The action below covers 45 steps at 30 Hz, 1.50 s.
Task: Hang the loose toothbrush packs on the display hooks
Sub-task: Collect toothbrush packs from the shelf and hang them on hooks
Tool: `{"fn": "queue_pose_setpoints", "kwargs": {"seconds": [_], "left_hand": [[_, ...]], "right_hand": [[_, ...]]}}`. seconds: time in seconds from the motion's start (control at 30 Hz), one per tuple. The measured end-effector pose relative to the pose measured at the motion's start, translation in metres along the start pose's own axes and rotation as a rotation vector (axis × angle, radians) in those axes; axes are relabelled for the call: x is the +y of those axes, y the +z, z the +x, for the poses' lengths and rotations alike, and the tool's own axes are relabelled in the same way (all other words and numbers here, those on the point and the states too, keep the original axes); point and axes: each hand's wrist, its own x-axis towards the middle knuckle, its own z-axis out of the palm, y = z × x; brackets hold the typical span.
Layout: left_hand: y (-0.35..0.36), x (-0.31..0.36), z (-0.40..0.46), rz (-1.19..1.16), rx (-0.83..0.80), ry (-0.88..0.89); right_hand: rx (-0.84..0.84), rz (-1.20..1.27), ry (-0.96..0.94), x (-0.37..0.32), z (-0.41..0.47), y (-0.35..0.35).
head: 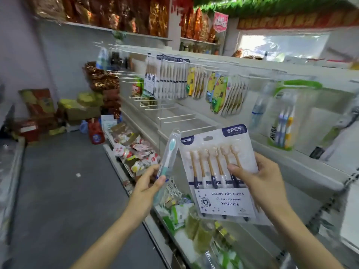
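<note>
Lower centre: right hand (260, 177) is pinching the six-pack (219, 171), left hand (147, 181) gripping the single pack (169, 154); we are lining the six-pack's slot up with the bare hook (196, 129) above

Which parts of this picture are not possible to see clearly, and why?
- Head view: the lower part of the single teal toothbrush pack is hidden by the left hand.
- The right side of the six-piece toothbrush pack is covered by the right hand.
- Small print on its label is too small to read.
- Packs hanging at far right are blurred.
- Top shelf goods are cut off by the top edge.
</note>
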Motion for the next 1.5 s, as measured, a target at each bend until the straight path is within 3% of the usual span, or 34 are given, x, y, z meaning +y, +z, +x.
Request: {"fn": "queue_pose_setpoints", "kwargs": {"seconds": [0.4, 0.63, 1.03, 1.5], "left_hand": [[0.009, 0.014, 0.126, -0.121, -0.364, 0.076], [0.041, 0.024, 0.182, -0.148, -0.45, 0.099], [0.098, 0.041, 0.252, -0.178, -0.536, 0.16], [0.111, 0.024, 0.255, -0.15, -0.515, 0.196]], "right_hand": [[0.4, -0.195, 0.072, -0.023, -0.014, 0.01], [0.556, -0.194, 0.141, -0.029, -0.018, 0.01], [0.65, -0.204, 0.182, -0.02, 0.01, -0.012], [0.626, -0.181, 0.171, -0.005, 0.024, -0.021]]}}
